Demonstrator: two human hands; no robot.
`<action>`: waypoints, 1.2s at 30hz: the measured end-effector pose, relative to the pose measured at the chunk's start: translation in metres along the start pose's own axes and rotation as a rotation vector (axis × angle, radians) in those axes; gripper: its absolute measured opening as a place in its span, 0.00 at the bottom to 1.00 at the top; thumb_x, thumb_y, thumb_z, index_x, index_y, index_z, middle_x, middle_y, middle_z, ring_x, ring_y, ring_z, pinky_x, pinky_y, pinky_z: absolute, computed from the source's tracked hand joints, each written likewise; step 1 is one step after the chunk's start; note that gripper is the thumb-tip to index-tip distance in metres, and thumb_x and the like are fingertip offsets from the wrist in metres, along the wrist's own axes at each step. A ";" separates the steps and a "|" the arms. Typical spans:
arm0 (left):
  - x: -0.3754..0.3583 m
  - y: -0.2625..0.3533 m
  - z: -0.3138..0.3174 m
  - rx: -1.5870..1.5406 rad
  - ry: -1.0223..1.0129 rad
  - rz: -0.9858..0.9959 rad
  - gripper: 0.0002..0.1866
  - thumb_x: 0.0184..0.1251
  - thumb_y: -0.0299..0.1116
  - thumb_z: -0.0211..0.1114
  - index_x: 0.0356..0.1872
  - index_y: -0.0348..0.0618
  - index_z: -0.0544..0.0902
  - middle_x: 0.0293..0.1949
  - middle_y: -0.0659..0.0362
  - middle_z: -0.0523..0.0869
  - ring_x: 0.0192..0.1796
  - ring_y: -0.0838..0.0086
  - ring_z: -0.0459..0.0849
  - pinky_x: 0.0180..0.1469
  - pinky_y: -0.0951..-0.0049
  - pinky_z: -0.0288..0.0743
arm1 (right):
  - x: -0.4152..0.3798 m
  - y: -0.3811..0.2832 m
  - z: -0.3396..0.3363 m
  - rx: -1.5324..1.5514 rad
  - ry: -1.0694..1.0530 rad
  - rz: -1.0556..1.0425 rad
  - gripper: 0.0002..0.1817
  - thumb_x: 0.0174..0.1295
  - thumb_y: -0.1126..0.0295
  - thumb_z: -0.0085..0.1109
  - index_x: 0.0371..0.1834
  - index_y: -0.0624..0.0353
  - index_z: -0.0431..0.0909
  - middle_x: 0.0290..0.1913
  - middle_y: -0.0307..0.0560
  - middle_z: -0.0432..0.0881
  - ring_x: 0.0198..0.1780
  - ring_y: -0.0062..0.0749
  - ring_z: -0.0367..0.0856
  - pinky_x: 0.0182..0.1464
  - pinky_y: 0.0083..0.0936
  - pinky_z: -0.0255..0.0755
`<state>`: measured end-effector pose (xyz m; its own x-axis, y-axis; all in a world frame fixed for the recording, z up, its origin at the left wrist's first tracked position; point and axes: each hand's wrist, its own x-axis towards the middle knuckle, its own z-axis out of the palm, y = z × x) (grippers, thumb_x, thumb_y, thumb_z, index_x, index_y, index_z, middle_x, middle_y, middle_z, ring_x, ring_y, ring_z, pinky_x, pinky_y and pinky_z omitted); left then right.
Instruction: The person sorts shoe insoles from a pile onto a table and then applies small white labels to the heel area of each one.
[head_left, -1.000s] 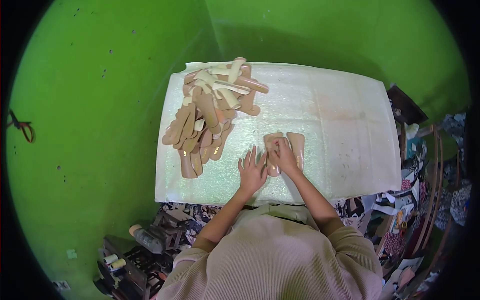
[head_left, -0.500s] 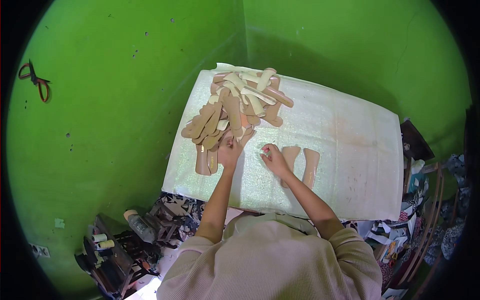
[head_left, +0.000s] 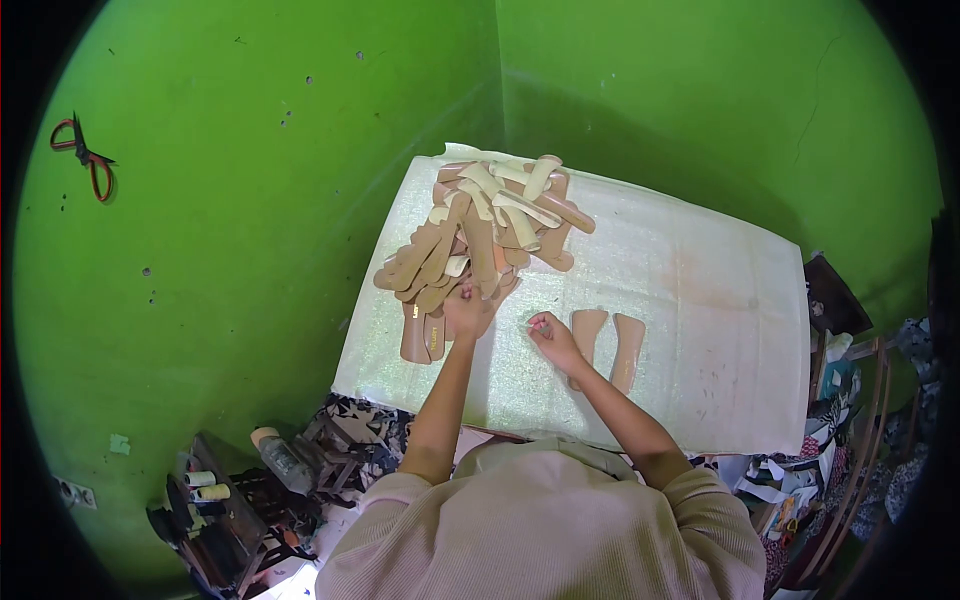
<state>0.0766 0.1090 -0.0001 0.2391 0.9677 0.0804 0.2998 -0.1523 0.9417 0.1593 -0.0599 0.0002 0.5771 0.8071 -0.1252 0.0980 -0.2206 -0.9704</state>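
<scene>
Our hands work at a pile of insoles on a white surface.

Scissors [head_left: 85, 160] hang on the green wall at far left. On the surface [head_left: 700, 250], our left hand [head_left: 466, 310] has its fingers curled at the near edge of the pile [head_left: 480, 235], though we cannot tell whether it grips an insole. Our right hand [head_left: 552, 338] pinches loosely shut, what it holds too small to tell, just beside two insoles [head_left: 608, 345] lying flat side by side.

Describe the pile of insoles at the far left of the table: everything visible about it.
The pile of insoles is a loose heap of flat, elongated tan and brown pieces, some cream-coloured, crossing at many angles. It lies on the far left part of the white-covered table. The left hand reaches into its near edge; the right hand stays apart from it.
</scene>
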 end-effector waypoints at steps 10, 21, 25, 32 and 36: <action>-0.057 -0.019 -0.022 -0.360 -0.167 -0.173 0.10 0.59 0.32 0.62 0.29 0.32 0.81 0.22 0.65 0.79 0.24 0.86 0.71 0.26 0.85 0.64 | 0.055 0.008 0.035 0.207 0.062 0.249 0.13 0.59 0.66 0.52 0.40 0.63 0.76 0.33 0.39 0.79 0.31 0.20 0.73 0.34 0.17 0.67; -0.095 -0.026 -0.042 -0.271 -0.221 -0.259 0.11 0.59 0.35 0.62 0.32 0.35 0.80 0.24 0.65 0.78 0.25 0.86 0.71 0.27 0.87 0.62 | 0.061 0.008 0.048 0.187 -0.012 0.279 0.10 0.54 0.70 0.59 0.35 0.67 0.77 0.31 0.42 0.80 0.32 0.20 0.75 0.36 0.16 0.68; -0.116 -0.022 -0.054 -0.231 -0.265 -0.253 0.11 0.59 0.35 0.63 0.31 0.35 0.80 0.24 0.66 0.78 0.24 0.87 0.70 0.26 0.87 0.62 | 0.036 0.013 0.043 0.248 -0.056 0.182 0.10 0.54 0.71 0.59 0.36 0.66 0.77 0.30 0.42 0.80 0.29 0.18 0.74 0.32 0.14 0.68; -0.147 -0.001 -0.060 -0.151 -0.472 -0.218 0.11 0.58 0.36 0.64 0.31 0.37 0.80 0.22 0.67 0.77 0.22 0.89 0.68 0.23 0.87 0.60 | -0.022 -0.001 0.008 0.316 0.020 0.211 0.10 0.58 0.69 0.58 0.38 0.64 0.76 0.33 0.38 0.78 0.34 0.16 0.74 0.38 0.12 0.67; -0.155 0.014 -0.045 -0.098 -0.673 -0.179 0.12 0.57 0.37 0.65 0.33 0.37 0.80 0.24 0.67 0.78 0.23 0.89 0.68 0.24 0.86 0.61 | -0.053 0.006 -0.019 0.347 0.177 0.168 0.09 0.58 0.70 0.57 0.38 0.63 0.76 0.32 0.37 0.78 0.34 0.15 0.73 0.37 0.11 0.66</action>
<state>0.0015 -0.0342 0.0152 0.7232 0.6363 -0.2685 0.3110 0.0471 0.9492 0.1448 -0.1144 0.0047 0.6949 0.6627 -0.2792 -0.2703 -0.1191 -0.9554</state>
